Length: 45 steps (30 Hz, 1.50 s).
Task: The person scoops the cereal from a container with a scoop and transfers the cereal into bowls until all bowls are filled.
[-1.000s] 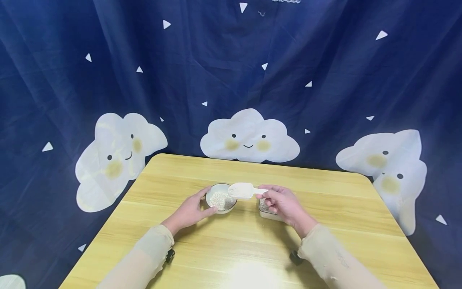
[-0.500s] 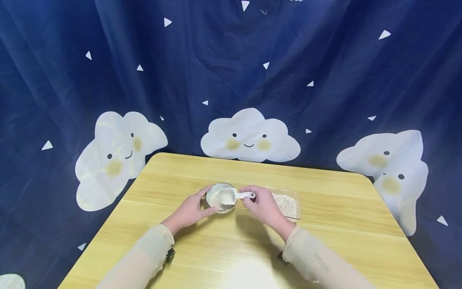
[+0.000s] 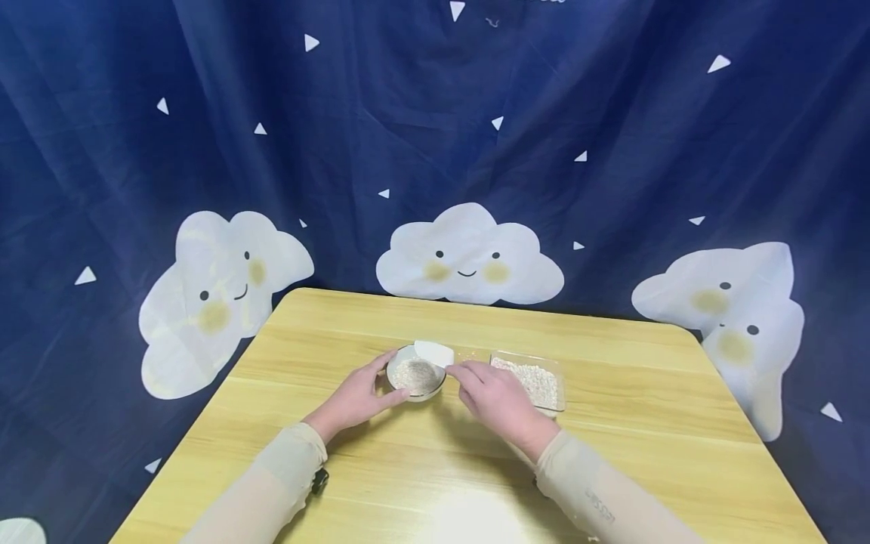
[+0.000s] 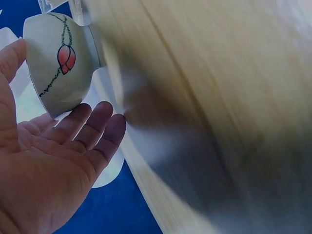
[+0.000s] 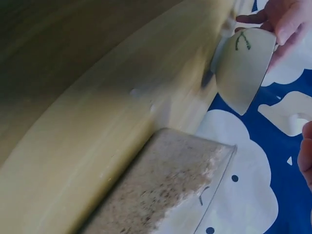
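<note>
My left hand (image 3: 355, 400) grips a small round bowl (image 3: 420, 397), thumb and fingers on opposite sides. In the left wrist view the bowl (image 4: 46, 53) shows a red flower bud and green vine on pale glaze. Pale flakes (image 3: 410, 375), like oats, lie inside. With my right hand (image 3: 499, 399) I pinch the handle of a white scoop (image 3: 433, 353), tipped on its side over the bowl's right far rim. The handle is mostly hidden behind my fingers. In the right wrist view the scoop (image 5: 288, 114) stands apart from the bowl's visible side.
A clear rectangular container (image 3: 561, 397) with more pale flakes (image 3: 540, 384) stands right of the bowl, partly behind my right hand. A few loose crumbs (image 3: 466, 355) lie on the wooden table (image 3: 435, 461). A dark blue cloud-print curtain (image 3: 435, 113) hangs behind.
My right hand has moved left from above the container to the bowl, and the scoop has tipped over onto its side. The left hand stays on the bowl.
</note>
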Tool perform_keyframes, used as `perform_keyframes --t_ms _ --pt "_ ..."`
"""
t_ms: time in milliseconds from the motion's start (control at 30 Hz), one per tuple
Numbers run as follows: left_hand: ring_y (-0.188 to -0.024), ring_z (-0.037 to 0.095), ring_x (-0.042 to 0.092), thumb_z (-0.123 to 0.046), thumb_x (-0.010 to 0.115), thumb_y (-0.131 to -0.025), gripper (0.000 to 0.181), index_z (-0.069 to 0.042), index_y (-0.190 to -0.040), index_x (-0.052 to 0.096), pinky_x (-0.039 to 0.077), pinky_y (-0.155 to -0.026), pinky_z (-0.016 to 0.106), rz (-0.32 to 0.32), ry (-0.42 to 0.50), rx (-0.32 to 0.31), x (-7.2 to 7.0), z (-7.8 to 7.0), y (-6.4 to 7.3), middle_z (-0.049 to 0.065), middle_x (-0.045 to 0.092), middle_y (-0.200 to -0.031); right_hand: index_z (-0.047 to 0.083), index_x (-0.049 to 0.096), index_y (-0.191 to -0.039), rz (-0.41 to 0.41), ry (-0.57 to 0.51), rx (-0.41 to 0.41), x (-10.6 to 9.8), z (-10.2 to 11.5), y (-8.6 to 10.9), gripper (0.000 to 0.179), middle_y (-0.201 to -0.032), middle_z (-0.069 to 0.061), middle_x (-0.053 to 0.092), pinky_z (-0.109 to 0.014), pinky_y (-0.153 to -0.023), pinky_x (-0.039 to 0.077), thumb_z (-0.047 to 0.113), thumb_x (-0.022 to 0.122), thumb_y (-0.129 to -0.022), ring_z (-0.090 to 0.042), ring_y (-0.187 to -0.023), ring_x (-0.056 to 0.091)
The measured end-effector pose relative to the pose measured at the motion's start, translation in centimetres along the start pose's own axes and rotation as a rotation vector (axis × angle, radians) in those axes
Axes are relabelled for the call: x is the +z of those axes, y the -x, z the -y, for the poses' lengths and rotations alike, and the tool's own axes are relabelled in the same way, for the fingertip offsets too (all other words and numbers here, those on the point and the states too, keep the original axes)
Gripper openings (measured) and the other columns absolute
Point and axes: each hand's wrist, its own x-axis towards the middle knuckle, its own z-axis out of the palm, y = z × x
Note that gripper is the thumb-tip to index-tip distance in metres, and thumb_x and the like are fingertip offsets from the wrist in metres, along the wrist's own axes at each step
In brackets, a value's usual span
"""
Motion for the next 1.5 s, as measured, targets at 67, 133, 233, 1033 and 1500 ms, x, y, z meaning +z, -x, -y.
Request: perform_keyframes --t_ms 67,133,233,1033,1500 --pt "-0.140 0.042 0.061 -0.055 0.077 -0.094 0.095 -0.011 -0.168 0.035 0.047 -0.121 0.058 -0.001 -0.007 0.000 0.1 0.0 0.0 0.022 0.051 -0.163 0.008 0.074 -0.120 0.007 -0.012 0.021 -0.2 0.0 0.2 0.038 -0.101 -0.003 0.078 -0.027 -0.066 0.065 0.002 0.071 -0.082 -0.016 -0.084 0.077" --pt "-0.140 0.042 0.060 -0.054 0.078 -0.094 0.095 -0.012 -0.168 0.035 0.047 -0.122 0.058 0.001 -0.006 -0.003 0.1 0.0 0.0 0.022 0.051 -0.163 0.008 0.075 -0.120 0.048 -0.093 0.130 -0.5 0.1 0.3 0.037 -0.095 -0.001 0.077 -0.024 -0.064 0.063 0.001 0.069 -0.084 -0.012 -0.076 0.072" --pt "-0.140 0.043 0.060 -0.054 0.078 -0.094 0.095 -0.011 -0.168 0.035 0.046 -0.122 0.058 0.006 -0.006 0.000 0.2 0.0 0.0 0.022 0.051 -0.163 0.007 0.076 -0.124 0.166 -0.442 0.533 -1.1 0.4 0.1 0.035 -0.077 0.002 0.070 -0.019 -0.049 0.052 0.001 0.067 -0.090 -0.005 -0.057 0.057" --pt "-0.150 0.036 0.050 -0.041 0.079 -0.096 0.072 -0.016 -0.158 0.052 0.041 -0.125 0.061 -0.225 -0.061 0.188 0.7 -5.1 0.4 0.012 0.054 -0.161 -0.013 0.054 -0.142 0.151 -0.960 1.353 -12.4 -8.8 10.0 0.048 -0.074 0.011 0.070 -0.021 -0.047 0.048 0.015 0.067 -0.106 -0.002 -0.060 0.053" --pt "-0.153 0.034 0.048 -0.048 0.068 -0.100 0.081 -0.017 -0.168 0.036 0.037 -0.130 0.053 0.029 0.022 0.149 9.1 -12.6 -2.4 0.008 0.041 -0.172 -0.007 0.062 -0.140 0.283 -0.758 1.273 -13.8 -10.0 9.2 0.042 -0.082 0.009 0.074 -0.028 -0.050 0.053 0.014 0.065 -0.104 -0.008 -0.062 0.057"
